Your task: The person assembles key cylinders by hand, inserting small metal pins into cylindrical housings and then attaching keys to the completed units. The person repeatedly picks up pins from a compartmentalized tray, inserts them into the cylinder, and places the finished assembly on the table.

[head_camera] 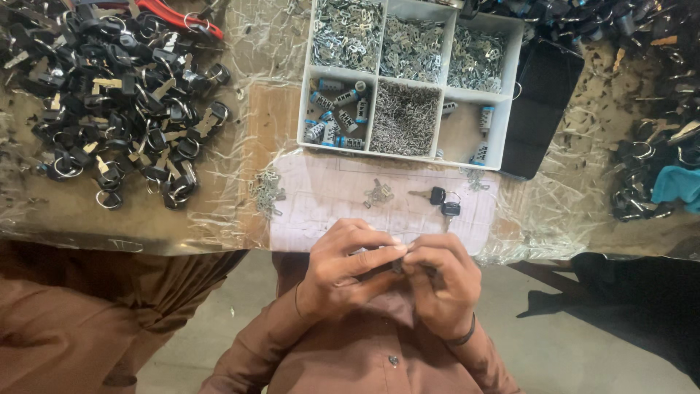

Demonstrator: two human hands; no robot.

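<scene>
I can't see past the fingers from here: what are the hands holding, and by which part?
Both hands, left hand and right hand, pinch one small dark part between fingertips; its kind and gripped part cannot be told.

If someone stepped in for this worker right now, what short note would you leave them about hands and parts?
Left hand and right hand: together at the table edge, fingertips pinching a small part, mostly hidden.
On the paper sheet: a pair of black-headed keys and a small metal cluster.
The white divided tray holds metal bits, pins and lock cylinders.
Pile of black keys lies far left.
</scene>
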